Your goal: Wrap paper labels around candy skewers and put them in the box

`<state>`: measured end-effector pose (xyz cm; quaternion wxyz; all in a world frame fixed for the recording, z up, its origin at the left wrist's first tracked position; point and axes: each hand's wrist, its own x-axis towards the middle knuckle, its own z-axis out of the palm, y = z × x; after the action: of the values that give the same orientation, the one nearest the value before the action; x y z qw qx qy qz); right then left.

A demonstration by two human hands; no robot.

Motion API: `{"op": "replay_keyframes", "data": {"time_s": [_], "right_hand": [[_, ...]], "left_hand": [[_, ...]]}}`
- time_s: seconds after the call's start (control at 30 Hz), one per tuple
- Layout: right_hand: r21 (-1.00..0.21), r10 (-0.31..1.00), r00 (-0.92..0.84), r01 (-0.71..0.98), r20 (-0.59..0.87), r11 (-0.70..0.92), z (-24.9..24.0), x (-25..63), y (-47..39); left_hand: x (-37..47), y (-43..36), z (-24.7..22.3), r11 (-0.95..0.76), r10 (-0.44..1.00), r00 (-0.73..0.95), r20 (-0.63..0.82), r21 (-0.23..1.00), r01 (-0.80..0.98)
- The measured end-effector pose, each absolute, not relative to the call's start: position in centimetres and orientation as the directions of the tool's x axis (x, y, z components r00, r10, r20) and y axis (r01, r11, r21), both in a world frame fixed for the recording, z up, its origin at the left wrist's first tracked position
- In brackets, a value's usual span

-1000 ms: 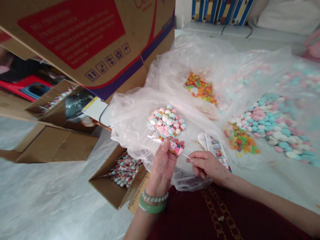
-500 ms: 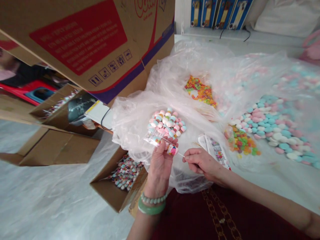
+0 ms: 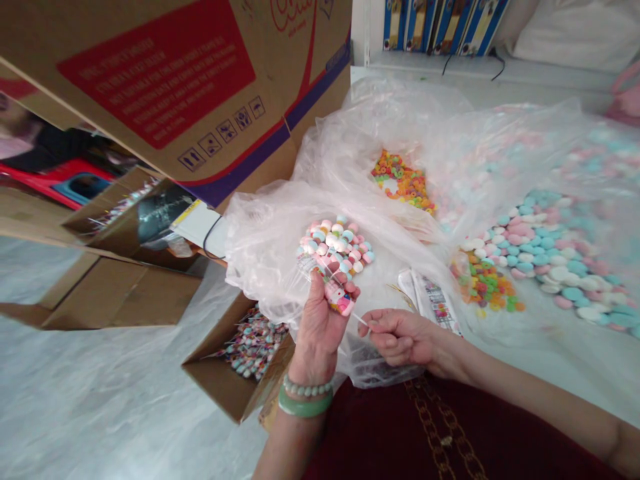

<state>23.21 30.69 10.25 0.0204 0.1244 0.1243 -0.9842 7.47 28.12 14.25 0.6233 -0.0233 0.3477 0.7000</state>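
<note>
My left hand [image 3: 320, 333], with a bead bracelet and a green bangle at its wrist, grips a wrapped candy stick [image 3: 340, 300] in a clear printed wrapper. Its thumb presses the wrapper against the fingers. A thin white stick [image 3: 361, 321] comes out of the wrapper's lower end, and my right hand [image 3: 397, 333] pinches that stick between thumb and fingertips. Just beyond my left hand lies a small heap of pink, white and blue candies [image 3: 337, 240] on clear plastic sheeting [image 3: 265, 227]. Printed wrappers [image 3: 435, 303] rest to the right, past my right hand.
Orange and green ring candies [image 3: 407, 187] and more gummy rings [image 3: 487, 283] lie beside a broad spread of pastel marshmallows [image 3: 550, 260]. A tall carton [image 3: 200, 87] stands at the left. Below the table edge, an open box [image 3: 255, 343] holds many wrapped candy sticks. Another person [image 3: 45, 147] is at far left.
My left hand has tilted the wrapped candy, showing more of its printed face. My right hand has moved slightly down and left, still on the stick.
</note>
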Motion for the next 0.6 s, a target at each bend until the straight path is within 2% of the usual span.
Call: {"op": "replay_keyframes", "data": {"time_s": [0.13, 0.23, 0.3, 0.4, 0.5, 0.6], "right_hand": [[-0.102, -0.042, -0.979, 0.063, -0.201, -0.993, 10.1, 22.5, 30.7], [-0.06, -0.007, -0.965, 0.024, -0.262, -0.998, 10.5, 22.0, 30.7], [-0.086, 0.074, -0.947, -0.049, -0.312, -0.995, 10.8, 21.9, 30.7], [-0.21, 0.197, -0.917, -0.129, -0.346, -0.969, 10.9, 22.4, 31.0], [-0.317, 0.235, -0.906, -0.12, -0.353, -0.941, 10.5, 23.1, 31.4], [-0.325, 0.23, -0.899, -0.105, -0.373, -0.94, 10.4, 23.3, 31.6]], "left_hand": [[8.4, 27.9, 13.9, 0.034, 0.89, -0.253, -0.379, 0.609, -0.792], [9.1, 27.9, 14.2, 0.081, 0.881, -0.231, -0.413, 0.611, -0.787], [9.2, 28.1, 14.4, 0.091, 0.876, -0.222, -0.428, 0.6, -0.795], [8.8, 28.3, 14.4, 0.107, 0.874, -0.201, -0.443, 0.578, -0.809], [8.1, 28.4, 14.0, 0.065, 0.859, -0.255, -0.443, 0.59, -0.805], [7.9, 28.3, 13.6, -0.029, 0.854, -0.365, -0.371, 0.667, -0.744]]}}
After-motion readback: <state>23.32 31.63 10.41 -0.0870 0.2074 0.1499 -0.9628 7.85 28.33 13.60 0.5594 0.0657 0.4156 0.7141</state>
